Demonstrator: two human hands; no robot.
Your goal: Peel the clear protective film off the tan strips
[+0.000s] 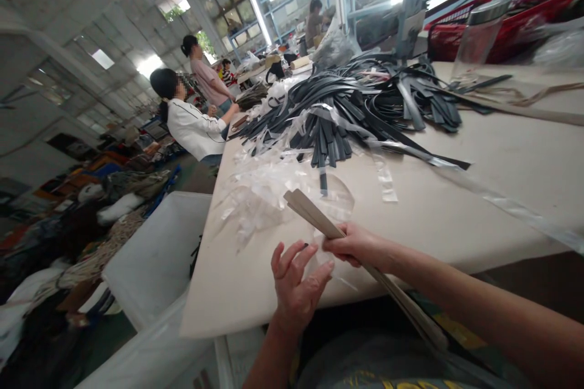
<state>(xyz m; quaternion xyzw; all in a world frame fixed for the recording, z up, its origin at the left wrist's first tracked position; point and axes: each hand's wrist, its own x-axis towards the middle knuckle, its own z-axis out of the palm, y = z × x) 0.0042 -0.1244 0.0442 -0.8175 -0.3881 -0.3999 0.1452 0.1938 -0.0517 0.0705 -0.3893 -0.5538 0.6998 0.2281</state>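
A long tan strap (pixel 319 219) is held in the right hand (pixel 353 246), pinched between thumb and curled fingers near its upper end; the free tip is pointed up and away over the table (pixel 479 194), while the rest runs back under the forearm toward the lap. The left hand (pixel 294 285) is raised just beside it, fingers spread and half open, nothing solid gripped; a thin clear film (pixel 328 267) appears to sit between the two hands, though whether it is touched by the left fingertips cannot be told. Judged from this, a film cover is being peeled from the strap. For a clean peel, the strap is best kept pinched close to the peel point so it does not bow, and the film taken at a loosened edge with the left thumb and forefinger, then drawn along the strap's length at a low angle rather than snatched sideways, since thin film is likely to tear into slivers. Loose clear film scraps (pixel 264 188) are heaped on the table just beyond the strap tip; a pile of dark straps (pixel 347 115) lies farther up. A white bin (pixel 155 255) stands at the left table edge. Two people in the background are seated and standing by the far end, well apart.
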